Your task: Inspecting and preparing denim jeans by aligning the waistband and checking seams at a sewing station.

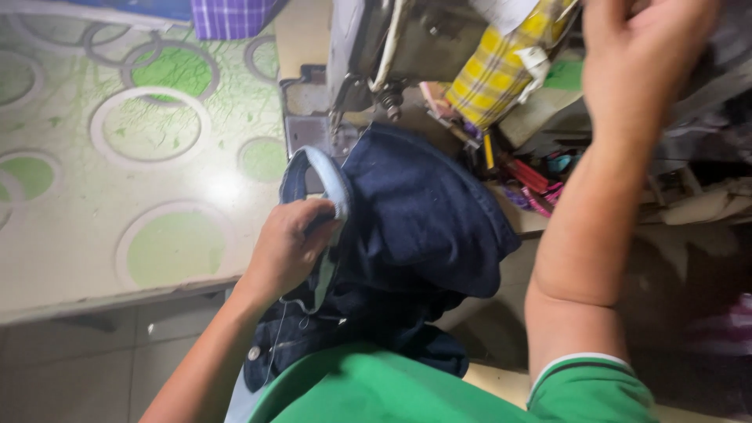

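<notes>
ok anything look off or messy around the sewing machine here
A loose white thread trails off the dark denim garment below the left hand, which grips its pale inner band. Right of the sewing machine, small tools and scraps lie jumbled. Nothing looks torn or spilled.

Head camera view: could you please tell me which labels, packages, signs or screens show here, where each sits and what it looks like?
White tag: small, crumpled, on the yellow checked cloth draped by the sewing machine, upper centre.
Pale paper sheet: top edge, above that cloth; partly cut off.
No packages, signs or screens visible.
</notes>
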